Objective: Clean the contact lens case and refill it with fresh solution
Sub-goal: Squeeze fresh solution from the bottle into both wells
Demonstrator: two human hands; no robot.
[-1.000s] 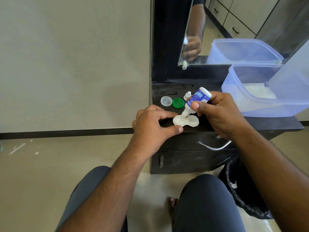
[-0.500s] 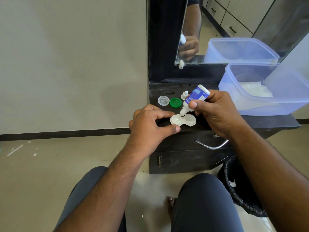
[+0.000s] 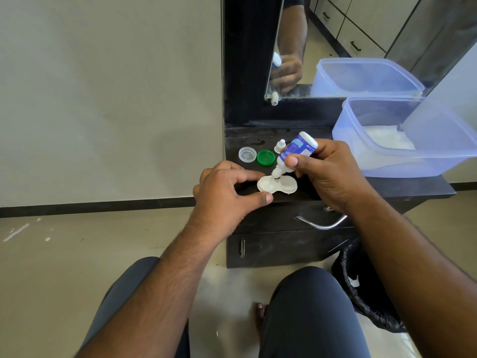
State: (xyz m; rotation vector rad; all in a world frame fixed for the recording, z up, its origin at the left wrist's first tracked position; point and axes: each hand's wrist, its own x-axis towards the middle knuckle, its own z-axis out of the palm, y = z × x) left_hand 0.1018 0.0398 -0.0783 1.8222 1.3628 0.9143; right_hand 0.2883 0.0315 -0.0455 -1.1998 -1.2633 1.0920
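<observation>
Bottle: the solution bottle [image 3: 296, 151] is tipped nozzle-down, its long axis slanting from upper right to lower left; the tip sits over the left well of the case.
Case: the white lens case [image 3: 277, 185] lies flat near the front edge of the dark counter [image 3: 402, 188], long axis running left to right, both wells uncapped.
Right hand: the right hand [image 3: 327, 177] is wrapped round the bottle, thumb pressed on the label.
Left hand: the left hand [image 3: 227, 195] pinches the left end of the case between thumb and forefinger, the other fingers curled.
Caps: a clear cap [image 3: 247, 154] and a green cap [image 3: 265, 157] lie side by side behind the case; the small white bottle cap [image 3: 280, 146] stands just beside the green one.
Change: against half a second ago, hands, bottle and case hold the same pose — nozzle over the same well.
Surface and room: dark cabinet with a curved metal drawer handle [image 3: 321, 223]; a clear plastic tub [image 3: 402, 143] on the counter to the right, a mirror [image 3: 361, 47] behind — it reflects the hand and tub. Pale wall to the left, tiled floor, a black-lined bin [image 3: 366, 293] at lower right.
</observation>
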